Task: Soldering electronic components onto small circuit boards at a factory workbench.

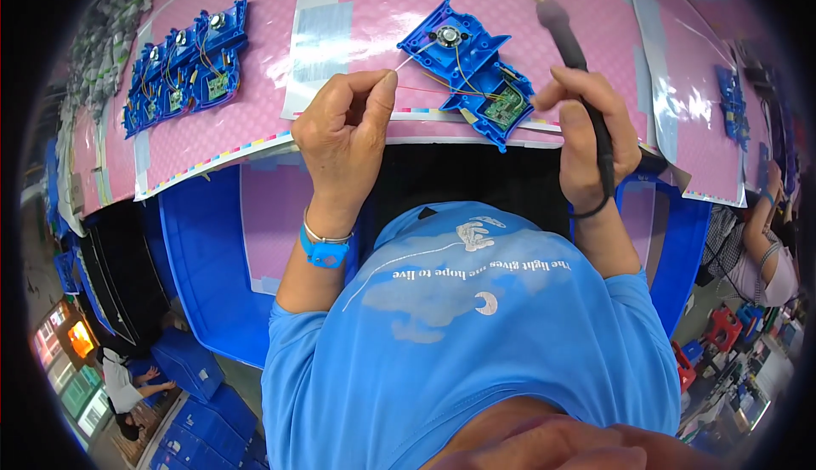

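One blue plastic shell point(466, 62) with green board; left hand point(344, 134) pinches thin wire point(414, 56), right hand point(586, 134) grips black soldering iron point(571, 45); four similar shells point(187, 62) lie left.

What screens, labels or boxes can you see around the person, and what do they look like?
Glowing screen: far lower left, small rectangle, orange and green.
Blue crates: lower left on the floor, boxy, plain blue.
Pale tape strip: on the pink table cover, upper middle, long white-grey rectangle.
Colour-bar edge strip: along the pink sheet's front edge, thin, many small coloured squares.
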The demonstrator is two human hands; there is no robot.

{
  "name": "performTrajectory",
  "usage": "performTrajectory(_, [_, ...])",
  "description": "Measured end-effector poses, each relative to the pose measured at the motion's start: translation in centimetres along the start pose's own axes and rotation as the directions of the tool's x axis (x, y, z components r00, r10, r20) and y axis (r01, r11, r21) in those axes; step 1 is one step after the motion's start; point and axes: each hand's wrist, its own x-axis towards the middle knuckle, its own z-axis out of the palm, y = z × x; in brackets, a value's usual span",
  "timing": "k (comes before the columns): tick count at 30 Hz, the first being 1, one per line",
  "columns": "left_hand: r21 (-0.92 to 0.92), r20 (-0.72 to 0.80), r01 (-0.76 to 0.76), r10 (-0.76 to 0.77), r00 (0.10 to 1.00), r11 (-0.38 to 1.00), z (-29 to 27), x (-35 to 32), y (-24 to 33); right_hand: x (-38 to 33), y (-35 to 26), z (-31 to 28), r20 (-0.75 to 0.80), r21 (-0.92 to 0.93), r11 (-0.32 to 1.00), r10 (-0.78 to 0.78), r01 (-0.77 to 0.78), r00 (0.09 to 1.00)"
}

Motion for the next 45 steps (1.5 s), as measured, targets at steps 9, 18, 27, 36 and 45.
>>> performTrajectory(9, [0.164, -0.036, -0.210, 0.219, 0.975, 0.964, 1.7, -0.4, -1.0, -1.9, -0.7, -1.5, 0.143, -0.002, 1.000, -0.026, 0.027, 0.989])
performTrajectory(18, [0.190, -0.037, -0.316, 0.329, 0.944, 0.929, 2.1, -0.1, -1.5, -2.0, -0.1, -1.3, 0.185, -0.019, 1.000, 0.017, -0.014, 0.983])
performTrajectory(27, [0.195, -0.038, -0.301, 0.314, 0.949, 0.934, 2.1, -0.2, -1.6, -1.9, -0.1, -0.8, 0.194, -0.035, 0.999, 0.029, -0.023, 0.981])
performTrajectory(36, [0.183, -0.050, -0.277, 0.291, 0.956, 0.943, 2.0, 0.0, -1.5, -2.1, 0.0, -1.2, 0.148, 0.016, 1.000, 0.006, -0.009, 0.989])
performTrajectory(45, [0.239, -0.031, -0.272, 0.287, 0.957, 0.932, 1.2, 0.0, -1.7, -1.6, -0.5, -0.7, 0.184, 0.048, 0.984, 0.162, -0.173, 0.970])
